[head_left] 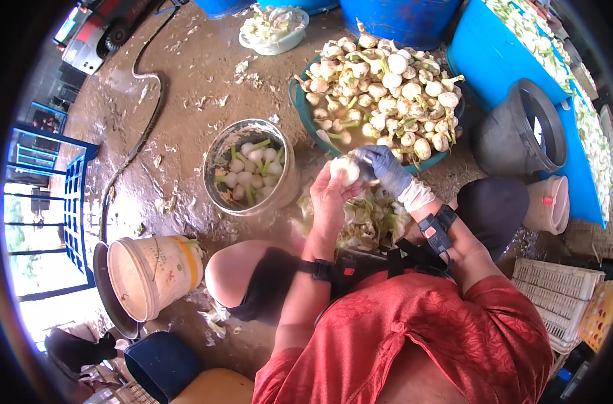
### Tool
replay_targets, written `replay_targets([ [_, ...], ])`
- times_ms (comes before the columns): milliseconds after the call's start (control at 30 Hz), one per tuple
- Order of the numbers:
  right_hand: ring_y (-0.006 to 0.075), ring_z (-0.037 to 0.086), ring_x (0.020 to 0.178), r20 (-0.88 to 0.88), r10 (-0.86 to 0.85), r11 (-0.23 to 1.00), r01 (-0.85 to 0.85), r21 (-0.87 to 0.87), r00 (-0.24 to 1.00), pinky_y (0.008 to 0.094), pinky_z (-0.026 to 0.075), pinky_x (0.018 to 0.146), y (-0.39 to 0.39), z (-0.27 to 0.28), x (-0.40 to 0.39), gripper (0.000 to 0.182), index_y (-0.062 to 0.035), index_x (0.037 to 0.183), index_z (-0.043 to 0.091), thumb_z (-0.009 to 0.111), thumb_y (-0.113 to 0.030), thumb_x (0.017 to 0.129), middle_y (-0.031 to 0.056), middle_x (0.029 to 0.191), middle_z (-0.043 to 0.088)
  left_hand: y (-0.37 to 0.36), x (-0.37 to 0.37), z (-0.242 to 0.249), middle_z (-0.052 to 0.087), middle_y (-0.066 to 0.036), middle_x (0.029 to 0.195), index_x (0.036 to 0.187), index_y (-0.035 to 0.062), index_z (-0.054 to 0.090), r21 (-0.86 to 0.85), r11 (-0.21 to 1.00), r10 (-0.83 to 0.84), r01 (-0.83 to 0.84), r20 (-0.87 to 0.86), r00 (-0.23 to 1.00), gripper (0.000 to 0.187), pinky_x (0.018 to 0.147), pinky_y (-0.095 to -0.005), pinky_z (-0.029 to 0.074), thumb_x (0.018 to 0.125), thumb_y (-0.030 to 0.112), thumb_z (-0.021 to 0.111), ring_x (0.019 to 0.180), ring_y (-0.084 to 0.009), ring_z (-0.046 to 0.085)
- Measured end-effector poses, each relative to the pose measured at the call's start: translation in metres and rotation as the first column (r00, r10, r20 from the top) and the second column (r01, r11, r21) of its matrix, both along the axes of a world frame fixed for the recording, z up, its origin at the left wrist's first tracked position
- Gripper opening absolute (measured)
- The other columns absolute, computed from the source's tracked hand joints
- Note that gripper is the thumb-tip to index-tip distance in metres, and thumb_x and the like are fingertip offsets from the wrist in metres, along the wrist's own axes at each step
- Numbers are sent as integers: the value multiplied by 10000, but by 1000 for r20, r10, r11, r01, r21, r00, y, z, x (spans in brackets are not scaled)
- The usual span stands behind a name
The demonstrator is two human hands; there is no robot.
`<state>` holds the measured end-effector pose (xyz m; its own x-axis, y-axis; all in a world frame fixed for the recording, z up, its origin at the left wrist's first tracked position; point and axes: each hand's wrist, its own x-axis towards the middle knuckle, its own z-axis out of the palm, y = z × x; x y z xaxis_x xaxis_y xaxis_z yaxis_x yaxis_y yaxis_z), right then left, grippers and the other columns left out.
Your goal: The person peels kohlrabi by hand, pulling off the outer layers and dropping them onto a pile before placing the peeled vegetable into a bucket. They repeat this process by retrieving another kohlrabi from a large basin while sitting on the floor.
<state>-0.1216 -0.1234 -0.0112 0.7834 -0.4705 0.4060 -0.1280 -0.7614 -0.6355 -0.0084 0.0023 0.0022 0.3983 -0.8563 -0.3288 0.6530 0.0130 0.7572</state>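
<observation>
Bare fingers of my left hand [330, 196] wrap round a white bulb [345, 172] in front of my knees. My right hand [387, 171], in a grey-blue glove, is closed beside the bulb; what it grips is too small to make out. Beyond my hands stands a wide green tub [305, 116] heaped with dirty, unpeeled bulbs [394, 87]. To the left, a dirt-streaked bucket [284, 192] holds clean white bulbs [256, 165] with green stems. Loose peelings [377, 217] lie below my hands.
A black bucket [505, 145] and a pinkish bucket [545, 205] stand right, near blue bins [501, 54]. A tipped white bucket [148, 273] lies left. A basin of peelings [273, 47] sits at the back. A hose [151, 124] crosses the wet floor. Crates [555, 296] are lower right.
</observation>
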Motion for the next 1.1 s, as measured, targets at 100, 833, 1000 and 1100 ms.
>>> replay_targets([
  [100, 203, 617, 798, -61, -158, 746, 160, 647, 986, 293, 506, 777, 7, 14, 1, 264, -41, 1100, 590, 579, -178, 874, 60, 927, 644, 1, -1, 2, 639, -85, 947, 1134, 37, 555, -23, 1000, 8, -8, 1, 1000, 281, 624, -270, 536, 919, 218, 553, 738, -175, 644],
  [833, 291, 597, 702, -276, -505, 759, 572, 310, 818, 359, 483, 680, -44, -53, -48, 245, 15, 863, 613, 580, -226, 832, 185, 754, 618, 9, 6, 12, 517, -109, 764, 1253, 82, 404, -237, 971, -113, 24, -369, 922, 455, 500, -272, 404, 969, 434, 349, 580, -178, 476],
  [1000, 125, 582, 727, 118, -163, 771, 52, 635, 980, 306, 474, 682, -2, 38, -28, 249, 17, 944, 629, 672, -182, 801, 82, 800, 667, 4, 4, 5, 534, -91, 739, 1234, 120, 451, -199, 972, -166, 122, -222, 961, 487, 456, -245, 370, 961, 497, 308, 538, -146, 466],
  [1100, 130, 600, 759, -26, 157, 748, -102, 656, 987, 291, 478, 717, 4, 39, -17, 322, 4, 1016, 632, 716, -175, 762, 104, 831, 676, 2, -1, 3, 515, -65, 677, 1206, 104, 471, -19, 991, -131, 131, 3, 991, 511, 442, -245, 352, 950, 522, 327, 498, -135, 441],
])
